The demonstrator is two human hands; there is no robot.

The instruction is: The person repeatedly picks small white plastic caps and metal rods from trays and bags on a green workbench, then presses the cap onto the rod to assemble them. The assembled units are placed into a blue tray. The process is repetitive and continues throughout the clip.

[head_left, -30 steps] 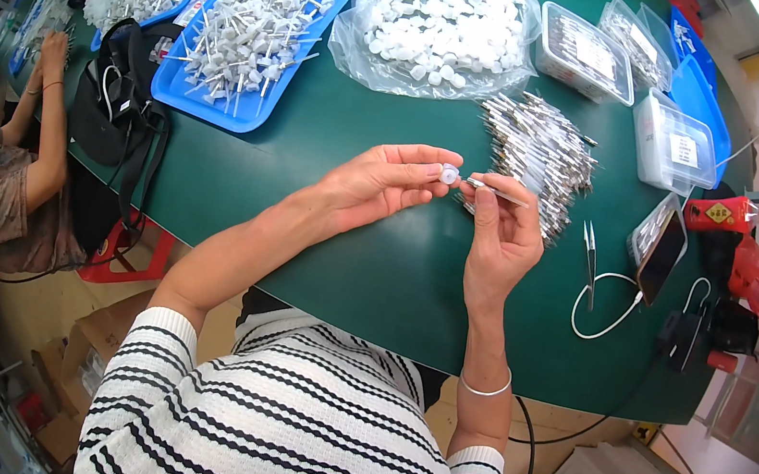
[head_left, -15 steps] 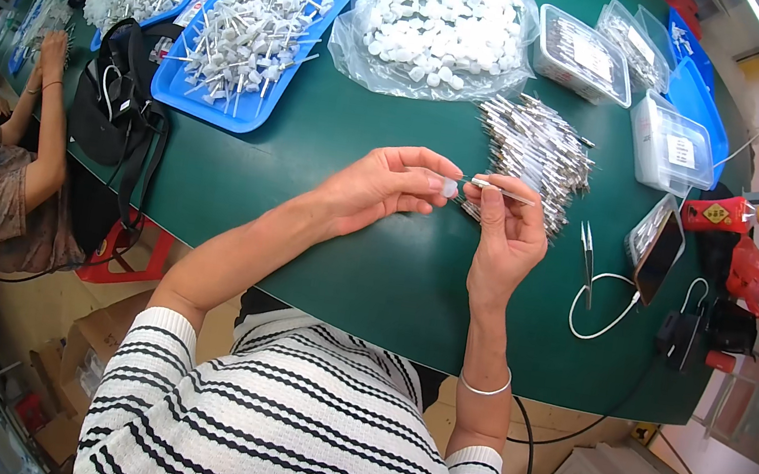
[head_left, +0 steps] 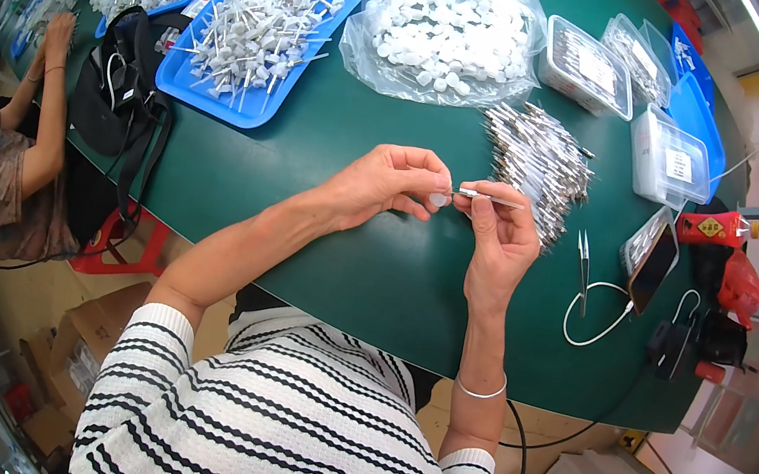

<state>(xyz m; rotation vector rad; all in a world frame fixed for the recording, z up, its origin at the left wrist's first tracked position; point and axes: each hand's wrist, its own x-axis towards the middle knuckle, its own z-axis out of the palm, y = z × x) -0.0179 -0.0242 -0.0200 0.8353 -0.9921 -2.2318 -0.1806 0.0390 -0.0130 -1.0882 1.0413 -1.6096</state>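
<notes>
Both hands meet over the table's near middle. My left hand (head_left: pixel 392 183) pinches a small translucent white cap (head_left: pixel 439 200) between thumb and fingers. Facing it, my right hand (head_left: pixel 500 244) grips a slim metal rod (head_left: pixel 499 200), which lies across its fingertips and points toward the left fingertips. Whether cap and rod touch is too small to tell. Just beyond the right hand is a heap of similar metal rods (head_left: pixel 545 163). Loose white caps (head_left: pixel 446 43) lie on a clear plastic bag (head_left: pixel 358 55) farther away.
At the far left a blue tray (head_left: pixel 232 114) holds many capped rods, beside a black bag (head_left: pixel 111 78). Tweezers (head_left: pixel 583 266), a phone (head_left: pixel 654 261) with a white cable and lidded plastic boxes (head_left: pixel 667 161) stand right. Another person's arm (head_left: pixel 50 108) shows far left.
My hands have come slightly closer together, moving a little left. The view has shifted slightly. The cap and rod remain in my fingers.
</notes>
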